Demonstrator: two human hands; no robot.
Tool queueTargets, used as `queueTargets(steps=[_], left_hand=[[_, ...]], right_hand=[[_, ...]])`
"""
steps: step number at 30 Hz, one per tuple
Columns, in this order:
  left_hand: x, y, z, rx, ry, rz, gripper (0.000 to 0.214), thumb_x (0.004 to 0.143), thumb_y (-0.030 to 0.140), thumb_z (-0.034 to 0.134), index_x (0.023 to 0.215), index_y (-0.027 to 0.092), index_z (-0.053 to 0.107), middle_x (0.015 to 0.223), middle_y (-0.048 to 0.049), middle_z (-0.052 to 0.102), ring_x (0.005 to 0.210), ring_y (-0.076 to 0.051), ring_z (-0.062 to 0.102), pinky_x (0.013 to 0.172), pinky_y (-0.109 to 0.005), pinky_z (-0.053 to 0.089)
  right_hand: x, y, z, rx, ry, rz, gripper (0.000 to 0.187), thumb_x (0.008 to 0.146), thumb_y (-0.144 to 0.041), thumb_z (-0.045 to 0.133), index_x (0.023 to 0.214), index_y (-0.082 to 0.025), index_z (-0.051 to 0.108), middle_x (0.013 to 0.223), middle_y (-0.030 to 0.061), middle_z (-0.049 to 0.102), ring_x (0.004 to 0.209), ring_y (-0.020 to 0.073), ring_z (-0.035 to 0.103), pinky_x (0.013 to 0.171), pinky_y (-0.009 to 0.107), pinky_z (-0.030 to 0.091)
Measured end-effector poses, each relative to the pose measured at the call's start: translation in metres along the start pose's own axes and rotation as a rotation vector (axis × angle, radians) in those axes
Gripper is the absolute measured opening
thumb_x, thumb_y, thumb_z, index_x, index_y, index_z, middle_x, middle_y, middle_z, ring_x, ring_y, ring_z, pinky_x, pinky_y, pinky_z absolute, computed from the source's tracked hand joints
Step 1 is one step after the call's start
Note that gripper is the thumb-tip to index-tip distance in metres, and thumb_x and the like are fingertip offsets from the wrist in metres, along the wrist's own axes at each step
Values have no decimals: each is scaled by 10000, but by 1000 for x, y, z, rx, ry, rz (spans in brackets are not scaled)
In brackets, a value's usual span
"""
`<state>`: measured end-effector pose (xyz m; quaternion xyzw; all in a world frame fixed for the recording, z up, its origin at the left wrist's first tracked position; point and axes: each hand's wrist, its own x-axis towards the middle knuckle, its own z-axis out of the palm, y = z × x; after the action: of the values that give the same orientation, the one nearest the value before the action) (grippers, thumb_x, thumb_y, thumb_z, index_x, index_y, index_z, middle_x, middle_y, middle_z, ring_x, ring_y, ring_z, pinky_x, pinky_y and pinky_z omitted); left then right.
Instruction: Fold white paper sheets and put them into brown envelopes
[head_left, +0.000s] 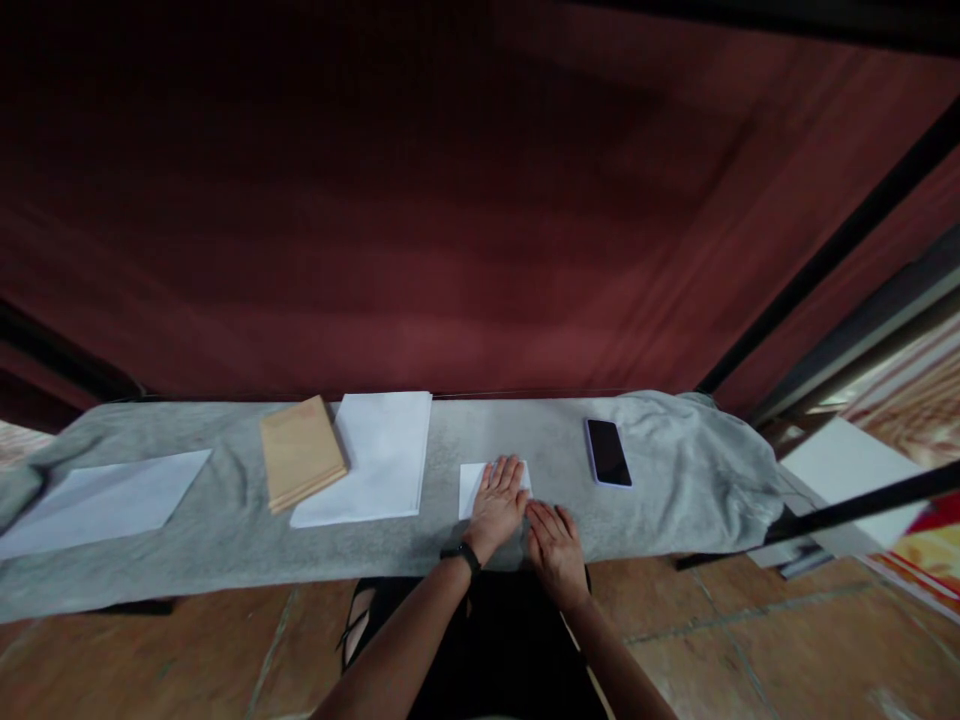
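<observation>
My left hand [499,502] lies flat, fingers stretched out, on a small folded white paper [471,485] on the grey cloth-covered bench [225,540]. A dark band sits on that wrist. My right hand [556,545] rests just right of it near the bench's front edge, fingers extended and close together, touching the cloth beside the paper's lower right corner.
A stack of white sheets [375,455] and a pile of tan envelopes [300,452] lie to the left, with one more white sheet [105,500] at far left. A dark phone [607,452] lies to the right. A red wall stands behind; tiled floor lies below.
</observation>
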<state>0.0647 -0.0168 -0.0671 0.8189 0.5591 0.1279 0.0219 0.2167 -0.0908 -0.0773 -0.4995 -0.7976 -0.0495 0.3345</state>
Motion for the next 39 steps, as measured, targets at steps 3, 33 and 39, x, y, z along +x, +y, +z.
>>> queueTargets(steps=[3, 33, 39], left_hand=[[-8, -3, -5, -19, -14, 48, 529, 1032, 434, 305, 1503, 220, 417, 1592, -33, 382, 1496, -226, 284, 1241, -491, 209], [-58, -43, -22, 123, 28, -108, 590, 1008, 428, 316, 1522, 143, 374, 1604, -127, 339, 1501, -241, 272, 1224, -450, 253], [-59, -42, -23, 92, 17, -128, 609, 1003, 450, 329, 1525, 139, 365, 1604, -134, 341, 1499, -255, 277, 1226, -442, 243]], right_hand=[[-1, 1, 2, 9, -4, -10, 427, 979, -147, 377, 1347, -178, 592, 1266, 87, 695, 1203, 192, 615, 1160, 412, 323], [62, 23, 28, -103, -322, 83, 494, 1058, -347, 287, 1494, -174, 442, 1507, 103, 489, 1414, 228, 432, 1185, 458, 275], [56, 20, 31, -138, -211, 54, 484, 1052, -346, 329, 1479, -159, 462, 1480, 129, 519, 1387, 256, 469, 1163, 483, 304]])
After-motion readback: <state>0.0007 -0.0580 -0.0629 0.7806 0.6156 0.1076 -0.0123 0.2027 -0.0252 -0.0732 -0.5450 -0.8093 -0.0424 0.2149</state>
